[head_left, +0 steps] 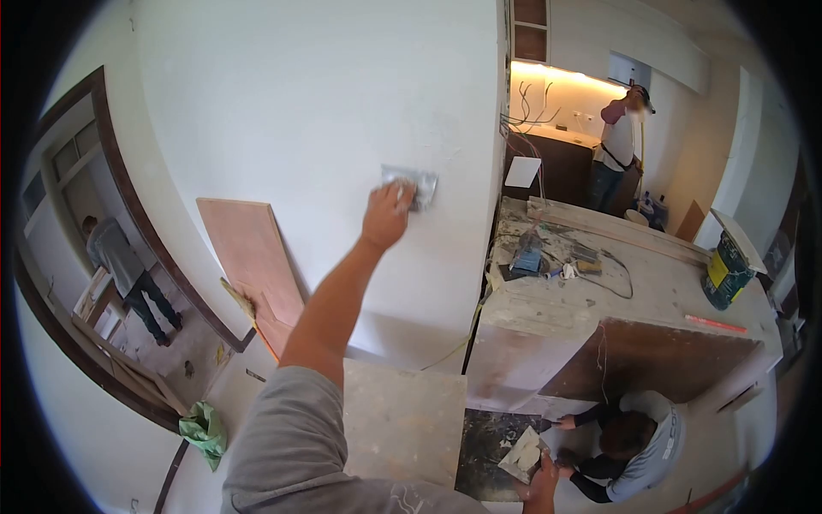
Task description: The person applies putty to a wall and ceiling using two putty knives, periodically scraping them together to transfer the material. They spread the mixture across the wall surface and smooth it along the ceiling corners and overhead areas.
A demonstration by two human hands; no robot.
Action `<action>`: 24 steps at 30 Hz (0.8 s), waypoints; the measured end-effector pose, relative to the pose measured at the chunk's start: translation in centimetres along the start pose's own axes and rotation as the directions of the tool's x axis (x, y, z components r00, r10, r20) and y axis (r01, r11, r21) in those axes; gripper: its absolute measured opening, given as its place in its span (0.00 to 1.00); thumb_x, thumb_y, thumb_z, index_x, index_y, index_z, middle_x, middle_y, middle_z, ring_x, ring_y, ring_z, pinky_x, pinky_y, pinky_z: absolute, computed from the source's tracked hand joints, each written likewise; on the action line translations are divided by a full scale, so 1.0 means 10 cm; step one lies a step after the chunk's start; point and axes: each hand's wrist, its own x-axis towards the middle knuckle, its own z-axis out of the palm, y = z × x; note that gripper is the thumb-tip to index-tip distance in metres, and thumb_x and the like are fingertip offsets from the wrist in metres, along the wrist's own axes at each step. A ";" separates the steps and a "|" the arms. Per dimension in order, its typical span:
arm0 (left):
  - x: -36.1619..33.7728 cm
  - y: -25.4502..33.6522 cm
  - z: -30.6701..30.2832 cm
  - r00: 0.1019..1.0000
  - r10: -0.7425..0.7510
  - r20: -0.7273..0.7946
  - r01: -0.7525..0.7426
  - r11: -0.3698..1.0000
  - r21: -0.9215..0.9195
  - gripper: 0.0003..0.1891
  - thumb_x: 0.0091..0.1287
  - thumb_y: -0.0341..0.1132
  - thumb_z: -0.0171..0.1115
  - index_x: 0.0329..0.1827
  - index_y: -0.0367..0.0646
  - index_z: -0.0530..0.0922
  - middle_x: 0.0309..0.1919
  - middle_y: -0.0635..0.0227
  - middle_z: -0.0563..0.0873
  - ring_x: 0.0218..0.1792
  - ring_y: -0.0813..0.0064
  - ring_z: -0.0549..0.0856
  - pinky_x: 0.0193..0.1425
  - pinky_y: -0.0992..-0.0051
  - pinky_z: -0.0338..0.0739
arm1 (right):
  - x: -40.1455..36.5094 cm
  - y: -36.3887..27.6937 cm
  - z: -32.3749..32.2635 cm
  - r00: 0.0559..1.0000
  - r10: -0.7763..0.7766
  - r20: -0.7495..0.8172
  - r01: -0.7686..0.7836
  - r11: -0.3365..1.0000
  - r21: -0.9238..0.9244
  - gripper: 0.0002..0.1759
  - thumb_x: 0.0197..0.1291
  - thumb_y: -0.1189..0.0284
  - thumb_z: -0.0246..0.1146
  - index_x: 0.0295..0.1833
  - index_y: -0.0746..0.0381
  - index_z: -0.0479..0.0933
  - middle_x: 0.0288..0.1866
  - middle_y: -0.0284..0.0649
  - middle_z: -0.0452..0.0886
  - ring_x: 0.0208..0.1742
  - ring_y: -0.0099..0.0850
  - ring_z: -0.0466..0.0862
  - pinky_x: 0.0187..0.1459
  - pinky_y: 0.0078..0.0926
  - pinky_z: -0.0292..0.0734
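My left hand (388, 214) is raised against the white wall (300, 103), closed around a wide metal putty knife (425, 190). The blade lies against the wall, close to some faint smears. Low at the bottom, my right hand (539, 487) grips a flat plate with pale putty (521, 456) on it; its handle cannot be made out. Right beside it crouches a co-worker (655, 445) with dark sleeves, whose hands are near the plate. One of those hands holds a small tool, perhaps a putty knife.
A wooden board (244, 257) leans on the wall. On the right, a dusty counter (548, 300) bears tools, cables and a dark bucket (728, 278). A green bag (204, 433) lies by the doorway. Two more people stand farther off, one in the doorway, one at the back right.
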 end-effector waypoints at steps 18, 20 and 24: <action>0.05 0.47 0.21 0.639 -0.768 -0.040 0.765 0.640 -0.076 0.26 0.62 0.31 0.56 0.64 0.30 0.73 0.57 0.43 0.80 0.61 0.44 0.76 0.68 0.55 0.70 | 0.14 -0.06 -0.82 0.986 -0.059 -0.154 0.040 0.992 -0.124 0.23 0.75 0.61 0.51 0.67 0.63 0.71 0.61 0.41 0.79 0.59 0.39 0.80 0.58 0.42 0.78; 0.14 0.93 0.42 0.669 -0.731 -0.132 0.730 0.680 -0.068 0.28 0.59 0.32 0.60 0.64 0.32 0.74 0.53 0.41 0.80 0.59 0.44 0.75 0.65 0.56 0.71 | 0.13 -0.13 -0.80 0.986 -0.026 -0.163 0.008 0.994 -0.108 0.24 0.75 0.61 0.51 0.67 0.65 0.71 0.61 0.41 0.79 0.60 0.39 0.79 0.59 0.39 0.77; 0.37 1.89 0.40 0.663 -0.747 0.052 0.732 0.633 -0.251 0.31 0.57 0.30 0.62 0.67 0.32 0.69 0.59 0.39 0.76 0.62 0.38 0.71 0.68 0.55 0.68 | 0.06 -0.27 -0.71 0.991 -0.034 -0.132 0.019 0.993 -0.116 0.25 0.75 0.60 0.52 0.67 0.65 0.72 0.60 0.40 0.80 0.58 0.37 0.80 0.58 0.35 0.77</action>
